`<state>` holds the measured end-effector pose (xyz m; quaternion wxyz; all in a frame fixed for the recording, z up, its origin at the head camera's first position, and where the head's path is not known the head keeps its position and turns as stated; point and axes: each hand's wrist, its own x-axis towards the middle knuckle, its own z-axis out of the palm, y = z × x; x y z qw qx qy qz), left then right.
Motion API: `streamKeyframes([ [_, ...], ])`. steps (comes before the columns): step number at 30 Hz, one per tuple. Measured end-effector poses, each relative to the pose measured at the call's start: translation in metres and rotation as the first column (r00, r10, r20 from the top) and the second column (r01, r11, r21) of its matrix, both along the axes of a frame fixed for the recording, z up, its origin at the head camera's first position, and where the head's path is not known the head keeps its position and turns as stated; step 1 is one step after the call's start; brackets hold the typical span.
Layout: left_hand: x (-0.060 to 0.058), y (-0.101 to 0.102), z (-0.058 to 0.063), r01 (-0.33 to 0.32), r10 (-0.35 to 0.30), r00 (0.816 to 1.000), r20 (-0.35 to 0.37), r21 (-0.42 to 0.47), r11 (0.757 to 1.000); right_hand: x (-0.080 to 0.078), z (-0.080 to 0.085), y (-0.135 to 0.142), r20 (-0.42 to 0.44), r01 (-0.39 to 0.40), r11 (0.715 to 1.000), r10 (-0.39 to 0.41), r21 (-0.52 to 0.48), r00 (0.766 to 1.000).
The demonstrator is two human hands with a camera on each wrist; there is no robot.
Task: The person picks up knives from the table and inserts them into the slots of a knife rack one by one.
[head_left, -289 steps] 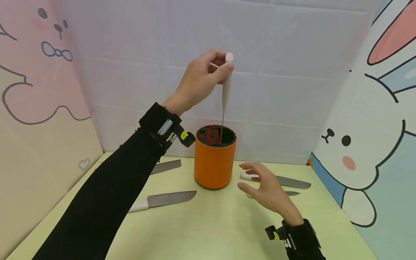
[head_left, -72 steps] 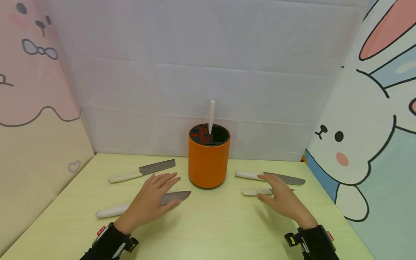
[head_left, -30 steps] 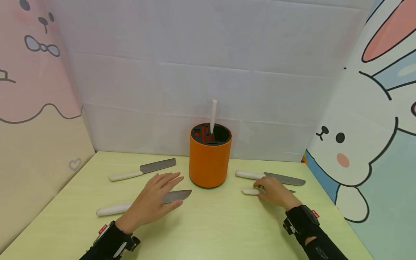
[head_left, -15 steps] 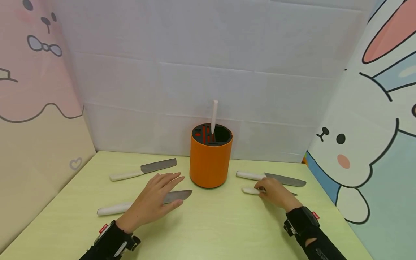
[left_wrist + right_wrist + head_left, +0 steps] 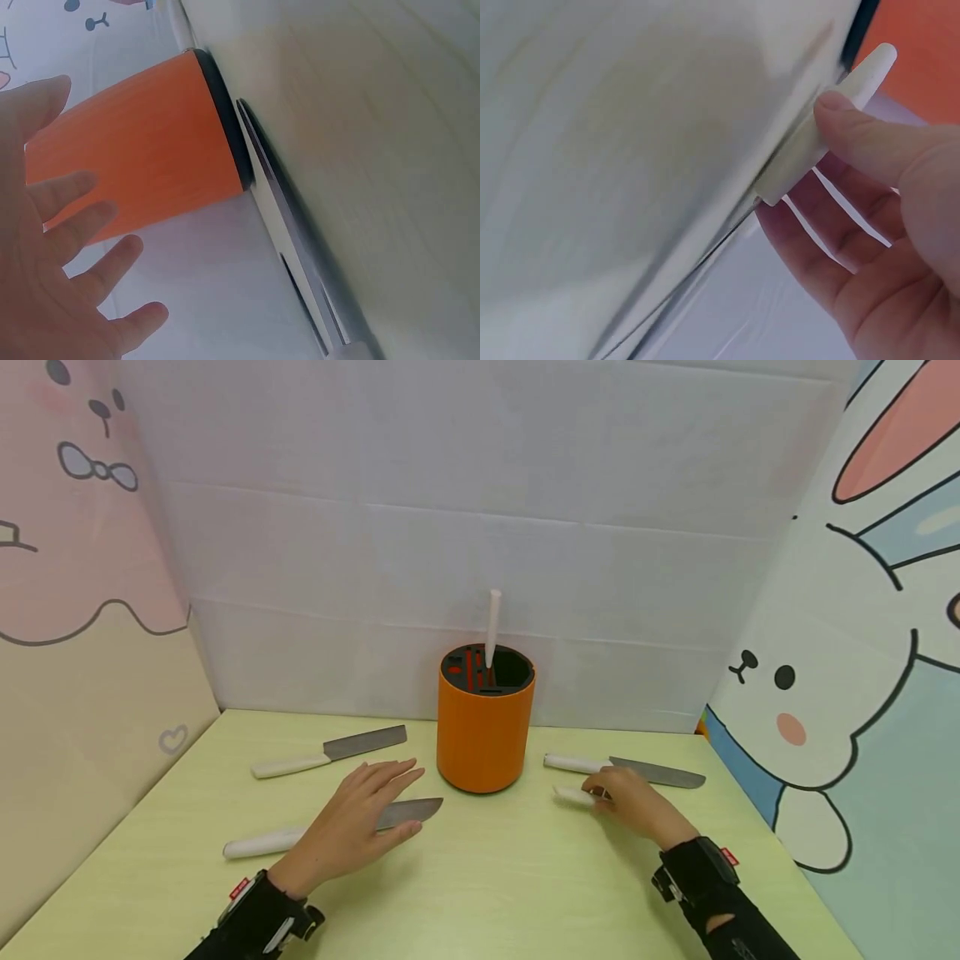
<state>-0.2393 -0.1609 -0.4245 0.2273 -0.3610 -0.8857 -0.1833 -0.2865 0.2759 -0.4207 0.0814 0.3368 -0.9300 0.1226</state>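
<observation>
My right hand pinches the white handle of a small knife between thumb and fingers. In the right wrist view its thin blade points down to the left, close over the table; in the head view the hand hides the blade. Just behind it lies a larger knife with a white handle. My left hand hovers with spread fingers over a wide-bladed knife, covering part of it. An orange knife block stands between the hands, and a white-handled knife sticks up from it.
A cleaver-like knife with a square-ended blade lies at the back left of the pale yellow table. The block's black top has several red slots and a larger dark opening. A white sheet hangs behind the table.
Several seconds ago the left hand held a knife over the block; that knife now stands in it. The right hand has closed on the small knife, whose handle end has turned and shifted slightly left.
</observation>
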Motion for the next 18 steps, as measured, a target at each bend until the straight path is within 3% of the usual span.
streamKeyframes([
  [10,0.000,0.000,-0.001,-0.007,0.007,1.000,0.006,-0.006,1.000,0.005,0.016,-0.016,0.008,-0.010,0.998,0.010,-0.064,1.000],
  [18,-0.001,-0.001,-0.002,-0.003,0.003,1.000,-0.001,-0.002,1.000,0.013,0.025,-0.026,0.041,0.021,0.984,-0.014,-0.180,0.999],
])
